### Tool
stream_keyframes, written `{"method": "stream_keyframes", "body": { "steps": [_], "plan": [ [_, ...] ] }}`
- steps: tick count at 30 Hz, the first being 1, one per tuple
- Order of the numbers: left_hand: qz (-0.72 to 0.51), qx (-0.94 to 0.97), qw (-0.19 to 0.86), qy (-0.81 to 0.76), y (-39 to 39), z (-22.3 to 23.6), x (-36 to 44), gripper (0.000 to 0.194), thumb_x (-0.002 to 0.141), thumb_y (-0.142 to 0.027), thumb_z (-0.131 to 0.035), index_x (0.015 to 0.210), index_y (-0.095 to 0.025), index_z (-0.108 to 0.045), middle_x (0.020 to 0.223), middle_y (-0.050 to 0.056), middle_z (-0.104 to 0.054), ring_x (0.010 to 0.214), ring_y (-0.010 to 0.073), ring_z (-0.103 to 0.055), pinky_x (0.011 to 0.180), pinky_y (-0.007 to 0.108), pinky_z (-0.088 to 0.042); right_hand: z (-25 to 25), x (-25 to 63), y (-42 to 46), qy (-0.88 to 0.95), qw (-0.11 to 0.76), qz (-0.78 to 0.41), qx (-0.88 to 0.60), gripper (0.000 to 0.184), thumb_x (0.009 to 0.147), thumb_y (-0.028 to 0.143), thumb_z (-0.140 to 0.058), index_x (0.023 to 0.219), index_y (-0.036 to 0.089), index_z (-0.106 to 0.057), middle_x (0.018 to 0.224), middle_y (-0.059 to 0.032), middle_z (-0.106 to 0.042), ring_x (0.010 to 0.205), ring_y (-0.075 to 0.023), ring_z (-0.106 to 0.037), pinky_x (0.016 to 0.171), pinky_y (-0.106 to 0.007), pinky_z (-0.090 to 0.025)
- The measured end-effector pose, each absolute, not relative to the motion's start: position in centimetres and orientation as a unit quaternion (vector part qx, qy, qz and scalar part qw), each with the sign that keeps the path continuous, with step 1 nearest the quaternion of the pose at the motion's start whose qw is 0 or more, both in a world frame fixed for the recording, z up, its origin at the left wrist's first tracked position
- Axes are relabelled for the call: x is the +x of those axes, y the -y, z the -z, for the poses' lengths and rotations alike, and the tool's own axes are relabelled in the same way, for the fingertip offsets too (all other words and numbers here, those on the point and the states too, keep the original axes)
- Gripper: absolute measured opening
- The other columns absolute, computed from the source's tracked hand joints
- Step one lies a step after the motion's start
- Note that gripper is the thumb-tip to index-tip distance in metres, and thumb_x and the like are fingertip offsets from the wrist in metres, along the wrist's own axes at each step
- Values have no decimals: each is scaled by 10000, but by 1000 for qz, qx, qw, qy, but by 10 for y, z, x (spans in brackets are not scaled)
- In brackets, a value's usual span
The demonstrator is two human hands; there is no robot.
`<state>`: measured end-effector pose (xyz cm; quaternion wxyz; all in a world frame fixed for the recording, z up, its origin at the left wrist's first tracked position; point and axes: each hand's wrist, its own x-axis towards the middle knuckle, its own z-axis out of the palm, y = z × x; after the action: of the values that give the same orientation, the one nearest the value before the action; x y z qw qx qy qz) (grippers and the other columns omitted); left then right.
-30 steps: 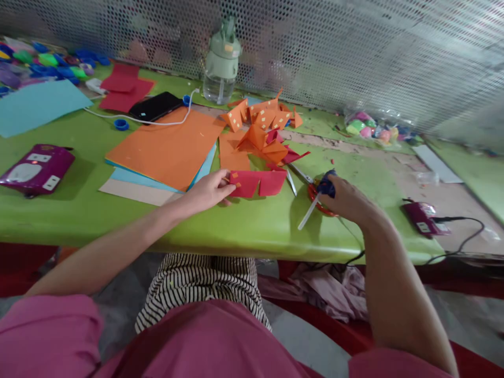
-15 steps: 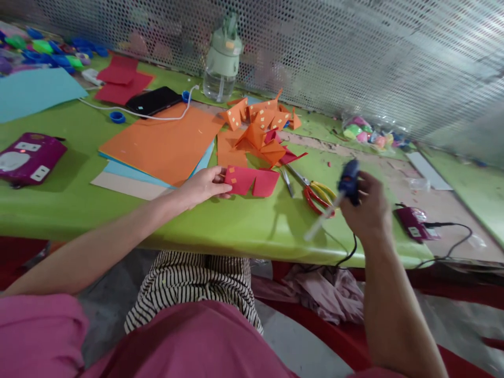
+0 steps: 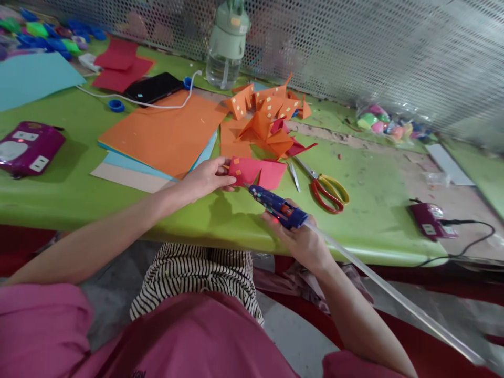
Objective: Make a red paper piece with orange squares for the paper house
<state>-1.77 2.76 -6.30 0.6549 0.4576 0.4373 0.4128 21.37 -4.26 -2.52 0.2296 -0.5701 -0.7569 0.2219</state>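
While slanted, glue gun [image 3: 277, 206] points left.

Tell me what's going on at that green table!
Someone's left hand is pinching a folded piece of red paper with little orange squares on it. Their right hand holds a blue glue gun, with a long clear stick poking out of its back. The gun's tip is right by the red paper, but I can't tell if it touches. Scissors lie open on the table, and folded orange paper shapes sit behind the red paper.
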Motion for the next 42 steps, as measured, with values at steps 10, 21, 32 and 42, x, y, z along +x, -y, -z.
{"method": "stream_keyframes", "body": {
  "steps": [10, 21, 32, 42],
  "plan": [
    [-410, 474, 652, -426, -28, 63, -18, 387, 813, 7, -630, 1180, -103, -578, 982, 95, -731, 794, 156, -722, 729, 293, -572, 18, 206, 40, 749, 214, -212, -590, 391, 852, 612, -556, 759, 241, -476, 553, 27, -492, 477, -116, -390, 452, -263, -366],
    [-399, 462, 658, -440, -26, 58, -17, 387, 827, 23, -609, 1189, -107, -560, 869, 39, -749, 683, 93, -696, 676, 222, -551, 22, 206, 40, 748, 208, -204, -596, 410, 836, 641, -547, 767, 237, -544, 566, 3, -531, 486, -130, -428, 441, -267, -378],
    [-410, 461, 654, -437, -26, 60, -17, 363, 819, 8, -645, 1152, -114, -566, 883, 47, -751, 719, 117, -711, 704, 252, -566, 24, 203, 37, 742, 206, -199, -605, 396, 818, 625, -556, 747, 236, -544, 551, 4, -530, 472, -132, -426, 462, -283, -367],
    [-411, 463, 655, -434, -26, 59, -18, 360, 817, 15, -651, 1138, -122, -562, 877, 38, -746, 716, 110, -707, 703, 248, -564, 25, 202, 39, 734, 203, -210, -613, 392, 807, 626, -559, 762, 239, -513, 571, 14, -521, 484, -128, -402, 473, -285, -335]
  ]
}}
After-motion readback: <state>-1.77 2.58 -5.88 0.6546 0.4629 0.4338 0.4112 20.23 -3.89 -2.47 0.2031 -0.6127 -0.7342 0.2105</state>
